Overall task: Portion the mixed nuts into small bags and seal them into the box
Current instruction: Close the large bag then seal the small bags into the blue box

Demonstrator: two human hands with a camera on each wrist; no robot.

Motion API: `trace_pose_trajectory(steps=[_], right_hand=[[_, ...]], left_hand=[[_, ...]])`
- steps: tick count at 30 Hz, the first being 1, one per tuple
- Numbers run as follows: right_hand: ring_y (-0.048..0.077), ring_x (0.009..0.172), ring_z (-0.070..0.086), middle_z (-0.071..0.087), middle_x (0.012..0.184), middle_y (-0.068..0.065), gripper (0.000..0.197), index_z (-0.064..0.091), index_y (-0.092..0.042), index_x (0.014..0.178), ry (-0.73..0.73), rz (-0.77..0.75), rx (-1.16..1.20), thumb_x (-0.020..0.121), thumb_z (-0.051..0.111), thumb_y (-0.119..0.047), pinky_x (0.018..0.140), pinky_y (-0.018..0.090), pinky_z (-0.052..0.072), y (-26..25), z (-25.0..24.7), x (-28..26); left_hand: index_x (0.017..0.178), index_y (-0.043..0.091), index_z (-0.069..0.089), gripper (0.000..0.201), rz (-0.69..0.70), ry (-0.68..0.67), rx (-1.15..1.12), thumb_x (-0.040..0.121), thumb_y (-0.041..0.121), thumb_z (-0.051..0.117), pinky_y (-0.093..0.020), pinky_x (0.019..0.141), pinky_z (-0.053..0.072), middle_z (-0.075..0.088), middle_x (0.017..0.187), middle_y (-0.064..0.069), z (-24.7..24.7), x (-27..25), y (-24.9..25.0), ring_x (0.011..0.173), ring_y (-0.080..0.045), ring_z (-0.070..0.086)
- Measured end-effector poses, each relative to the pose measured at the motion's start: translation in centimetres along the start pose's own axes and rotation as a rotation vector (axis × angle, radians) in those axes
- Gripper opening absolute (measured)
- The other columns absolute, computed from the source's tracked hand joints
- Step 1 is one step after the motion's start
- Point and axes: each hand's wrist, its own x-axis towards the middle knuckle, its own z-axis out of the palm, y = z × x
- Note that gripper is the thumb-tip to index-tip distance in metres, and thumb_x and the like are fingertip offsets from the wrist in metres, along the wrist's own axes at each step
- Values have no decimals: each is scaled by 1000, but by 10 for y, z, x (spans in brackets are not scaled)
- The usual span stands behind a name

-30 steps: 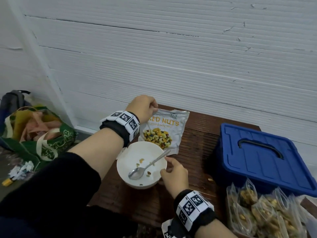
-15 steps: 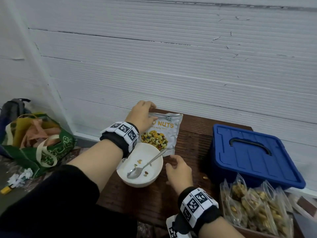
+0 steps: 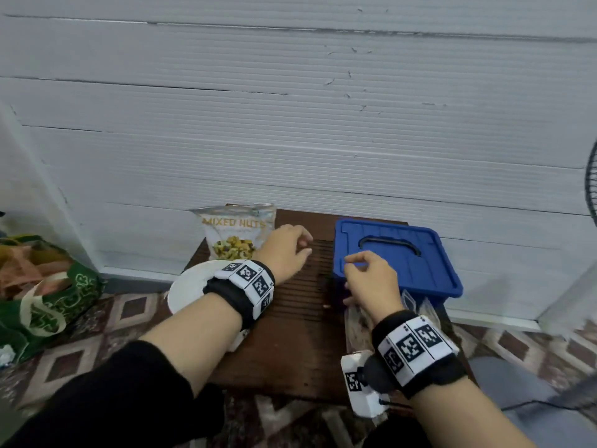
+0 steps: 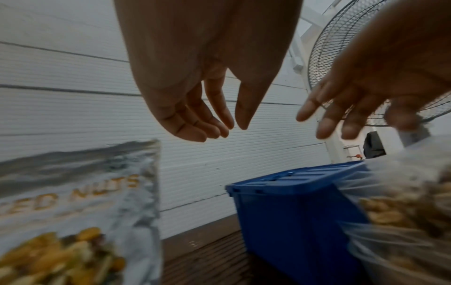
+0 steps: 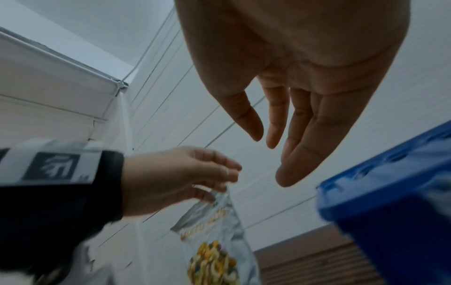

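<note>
The silver mixed nuts bag (image 3: 235, 231) stands upright against the wall at the back of the wooden table (image 3: 290, 344). The blue box (image 3: 394, 253) sits at the right with its lid on. My left hand (image 3: 302, 248) hovers between the nuts bag and the box, fingers relaxed and empty, as the left wrist view confirms (image 4: 219, 125). My right hand (image 3: 352, 270) is at the box's front left corner with loose, straight fingers and holds nothing (image 5: 275, 146). Filled small bags (image 3: 416, 305) lie in front of the box, partly hidden by my right wrist. The white bowl (image 3: 187, 286) sits under my left forearm.
A green shopping bag (image 3: 42, 295) lies on the patterned floor at the left. A fan's grille (image 3: 591, 189) shows at the right edge. The white wall runs right behind the table. One loose nut (image 3: 327, 306) lies on the table beside the box.
My left hand has let go of the nuts bag, which now stands against the wall. Both hands have moved right from the bowl toward the blue box.
</note>
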Motion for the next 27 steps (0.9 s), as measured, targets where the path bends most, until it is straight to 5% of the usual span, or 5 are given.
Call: trace_pose_trajectory(steps=[9,15,19,27], right_hand=[[25,89,58,62,90,6,17,65,-9,86,233,36,-180,92,54,-20,77,30,43,69,-95,4],[27,77,54,53,67,3,24,53,-18,64,215,129,-215,88,52,-17,73,32,41,111,-98,2],[34,106,56,62,104,16,24,63,-5,104,166,247,-234,91,48,-18,81,31,38,124,-99,6],[37,125,46,49,136,24,54,50,3,132,26,450,-207,100,36,-37,98,35,35,129,-92,15]], left_hand=[[123,11,57,30,-207,-233,-105,96,24,55,-28,91,46,61,117,-4,77,-34,43,105,-19,58],[135,9,49,40,-312,-304,-77,100,30,45,-28,97,43,57,132,-10,100,-47,47,119,-23,54],[138,9,46,44,-369,-339,-128,102,32,40,-29,101,40,53,137,-12,105,-46,45,124,-25,51],[143,9,41,45,-451,-395,-218,103,30,37,-27,106,33,46,144,-11,113,-38,42,132,-26,43]])
